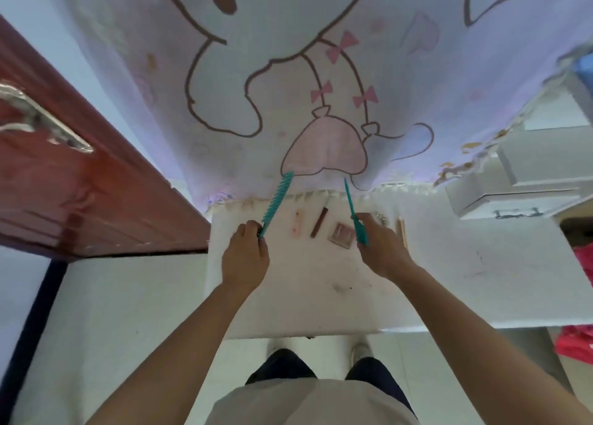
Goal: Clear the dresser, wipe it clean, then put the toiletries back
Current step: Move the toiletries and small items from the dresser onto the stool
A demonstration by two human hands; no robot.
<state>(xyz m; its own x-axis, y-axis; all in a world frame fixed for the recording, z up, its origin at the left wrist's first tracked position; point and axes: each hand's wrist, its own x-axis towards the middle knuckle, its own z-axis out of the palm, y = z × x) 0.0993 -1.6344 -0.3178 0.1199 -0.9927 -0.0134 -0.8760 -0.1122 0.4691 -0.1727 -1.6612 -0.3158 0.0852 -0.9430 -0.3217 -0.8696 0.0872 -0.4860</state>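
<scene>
Left hand (pixel 245 254) clamped on brush (pixel 276 201), right hand (pixel 378 248) on comb (pixel 354 214): lift both clear of dresser (pixel 321 305), missing curtain (pixel 288 71) behind it.

Over the white dresser (pixel 449 283), the left hand (pixel 245 256) grips a teal toothed comb (pixel 277 204) and the right hand (pixel 382 248) grips a slim teal tail comb (pixel 353 211). Between them a pink tube (pixel 297 223), a brown tube (pixel 319 223) and a square compact (pixel 341 235) lie on the top, below a cartoon-printed curtain (pixel 288 71).

Single head-worn view, steeply downward and forward, close above the dresser (pixel 321 296)
</scene>
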